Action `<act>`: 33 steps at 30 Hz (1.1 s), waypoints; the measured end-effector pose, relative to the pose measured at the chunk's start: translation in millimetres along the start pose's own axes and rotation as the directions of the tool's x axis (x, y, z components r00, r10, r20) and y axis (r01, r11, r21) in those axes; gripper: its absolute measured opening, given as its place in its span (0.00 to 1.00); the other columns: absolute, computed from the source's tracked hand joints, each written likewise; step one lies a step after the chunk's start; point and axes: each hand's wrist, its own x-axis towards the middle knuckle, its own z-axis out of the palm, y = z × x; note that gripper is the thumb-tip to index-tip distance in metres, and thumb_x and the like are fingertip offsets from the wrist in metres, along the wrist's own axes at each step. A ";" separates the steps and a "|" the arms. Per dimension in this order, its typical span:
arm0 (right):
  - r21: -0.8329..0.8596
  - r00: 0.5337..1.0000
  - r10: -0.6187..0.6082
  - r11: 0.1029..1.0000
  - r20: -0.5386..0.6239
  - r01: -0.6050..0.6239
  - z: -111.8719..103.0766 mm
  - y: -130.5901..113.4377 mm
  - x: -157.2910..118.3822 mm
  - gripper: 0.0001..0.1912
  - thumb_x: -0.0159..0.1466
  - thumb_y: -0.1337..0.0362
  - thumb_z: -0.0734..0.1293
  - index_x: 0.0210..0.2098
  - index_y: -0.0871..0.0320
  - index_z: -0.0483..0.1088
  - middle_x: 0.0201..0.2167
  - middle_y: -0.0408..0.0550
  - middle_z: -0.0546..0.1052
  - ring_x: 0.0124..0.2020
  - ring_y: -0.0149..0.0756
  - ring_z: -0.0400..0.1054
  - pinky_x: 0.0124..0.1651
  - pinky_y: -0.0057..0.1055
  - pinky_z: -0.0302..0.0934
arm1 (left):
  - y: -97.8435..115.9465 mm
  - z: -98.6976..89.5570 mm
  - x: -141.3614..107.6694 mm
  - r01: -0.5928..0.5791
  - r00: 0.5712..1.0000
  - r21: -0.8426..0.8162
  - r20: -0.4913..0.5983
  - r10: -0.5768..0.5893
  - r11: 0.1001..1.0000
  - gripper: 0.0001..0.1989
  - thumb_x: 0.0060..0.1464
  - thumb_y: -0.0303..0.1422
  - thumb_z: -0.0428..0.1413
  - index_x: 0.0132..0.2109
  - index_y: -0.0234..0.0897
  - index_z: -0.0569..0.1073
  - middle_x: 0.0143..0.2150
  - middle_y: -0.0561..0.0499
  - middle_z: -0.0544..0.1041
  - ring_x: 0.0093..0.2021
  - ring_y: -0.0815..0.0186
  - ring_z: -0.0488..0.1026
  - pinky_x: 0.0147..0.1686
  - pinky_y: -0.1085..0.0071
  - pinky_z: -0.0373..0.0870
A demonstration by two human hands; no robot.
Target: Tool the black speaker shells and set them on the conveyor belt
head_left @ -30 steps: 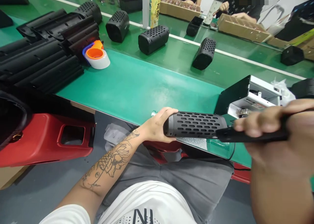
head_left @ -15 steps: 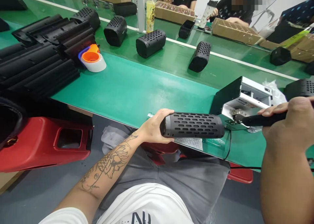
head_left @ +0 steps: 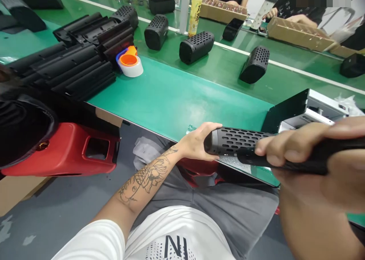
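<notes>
In the head view my left hand (head_left: pixel 196 142) is closed around the left end of a black speaker housing (head_left: pixel 234 138) with a slotted grille, held level at the table's front edge. My right hand (head_left: pixel 302 142) grips a black electric screwdriver (head_left: pixel 252 158) that points left. Its front end overlaps the housing's lower side; whether the two touch, I cannot tell. The right hand and driver hide the housing's right end. Behind them stands a screw feeder (head_left: pixel 288 110) with a black side and a silver front, partly covered by my right hand.
Black shell parts (head_left: pixel 82 70) are piled at left beside a tape roll (head_left: pixel 132 68). Several similar housings, one being a speaker (head_left: pixel 196 47), stand along the green conveyor (head_left: pixel 222 62). A yellow bottle (head_left: pixel 195 13), cardboard boxes (head_left: pixel 299 34) and co-workers are across. A red stool (head_left: pixel 68 149) is at left.
My right hand has brought the screwdriver left, from the feeder's front to the housing. My left hand keeps its hold on the housing. The whole view has shifted right.
</notes>
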 end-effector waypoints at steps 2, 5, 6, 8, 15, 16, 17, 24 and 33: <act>-0.021 0.999 -0.024 0.999 0.047 0.025 29.9 0.8 2.0 0.21 0.57 0.48 0.84 0.34 0.53 0.76 0.20 0.40 0.75 0.18 0.40 0.69 0.20 0.44 0.71 | 1.4 0.2 0.1 0.000 1.000 -0.012 -0.003 0.000 1.000 0.52 0.50 0.43 0.74 0.77 0.45 0.60 0.74 0.40 0.68 0.74 0.48 0.71 0.74 0.49 0.71; -0.033 0.997 0.007 0.999 0.080 -0.004 41.7 9.6 3.6 0.20 0.58 0.49 0.83 0.33 0.53 0.74 0.19 0.38 0.73 0.17 0.37 0.68 0.20 0.41 0.70 | 4.2 -0.4 0.7 0.001 1.000 -0.028 -0.002 -0.001 1.000 0.51 0.51 0.42 0.74 0.76 0.44 0.60 0.74 0.39 0.68 0.72 0.49 0.72 0.73 0.50 0.73; -0.030 0.994 0.023 0.999 0.102 -0.020 40.4 12.8 3.7 0.19 0.59 0.50 0.83 0.33 0.53 0.73 0.19 0.38 0.73 0.17 0.36 0.67 0.19 0.40 0.69 | 5.2 -0.8 0.9 0.005 1.000 -0.030 0.001 -0.005 1.000 0.51 0.51 0.42 0.74 0.76 0.44 0.60 0.74 0.38 0.68 0.72 0.49 0.73 0.72 0.50 0.74; -0.027 0.988 0.043 0.999 0.148 -0.039 36.1 17.7 3.6 0.18 0.62 0.54 0.82 0.30 0.54 0.72 0.20 0.38 0.73 0.17 0.34 0.67 0.19 0.38 0.69 | 6.7 -1.5 1.3 0.020 1.000 -0.034 0.009 -0.020 0.999 0.51 0.51 0.41 0.74 0.76 0.44 0.60 0.74 0.38 0.68 0.72 0.48 0.73 0.71 0.50 0.75; 0.018 0.959 0.097 0.994 0.265 -0.106 31.0 22.9 6.6 0.13 0.64 0.62 0.79 0.29 0.54 0.72 0.20 0.38 0.72 0.17 0.34 0.66 0.20 0.37 0.70 | 7.5 -1.1 3.3 0.037 0.999 -0.023 0.007 -0.037 0.999 0.51 0.49 0.41 0.74 0.75 0.46 0.61 0.73 0.39 0.70 0.70 0.47 0.74 0.69 0.49 0.76; 0.033 0.953 0.104 0.993 0.284 -0.118 31.4 23.1 7.3 0.14 0.64 0.62 0.79 0.29 0.55 0.72 0.20 0.38 0.72 0.17 0.34 0.66 0.20 0.37 0.70 | 7.5 -0.9 3.6 0.043 0.999 -0.021 0.009 -0.042 0.999 0.51 0.48 0.41 0.74 0.75 0.46 0.62 0.73 0.39 0.70 0.70 0.47 0.74 0.69 0.49 0.77; 0.045 0.949 0.108 0.991 0.296 -0.127 31.8 23.1 7.7 0.14 0.64 0.62 0.79 0.29 0.55 0.71 0.19 0.38 0.72 0.16 0.34 0.66 0.21 0.37 0.70 | 7.4 -0.8 3.8 0.049 0.999 -0.019 0.011 -0.048 0.999 0.51 0.48 0.41 0.74 0.75 0.46 0.62 0.73 0.40 0.70 0.70 0.47 0.74 0.68 0.49 0.77; 0.063 0.930 0.107 0.988 0.352 -0.137 32.2 23.7 2.8 0.14 0.64 0.61 0.79 0.31 0.54 0.71 0.20 0.37 0.73 0.18 0.32 0.66 0.25 0.36 0.70 | 6.2 0.9 4.0 0.073 0.997 -0.024 0.015 -0.073 0.997 0.52 0.47 0.43 0.75 0.75 0.49 0.61 0.72 0.42 0.71 0.69 0.48 0.75 0.66 0.52 0.78; -0.048 0.917 0.152 0.988 0.368 -0.144 12.8 16.2 -7.3 0.13 0.62 0.58 0.80 0.28 0.52 0.75 0.20 0.41 0.72 0.21 0.39 0.69 0.26 0.44 0.72 | 24.9 12.7 -13.1 0.121 0.988 0.137 -0.111 -0.106 0.983 0.50 0.51 0.44 0.73 0.75 0.43 0.59 0.72 0.39 0.71 0.71 0.49 0.73 0.71 0.50 0.74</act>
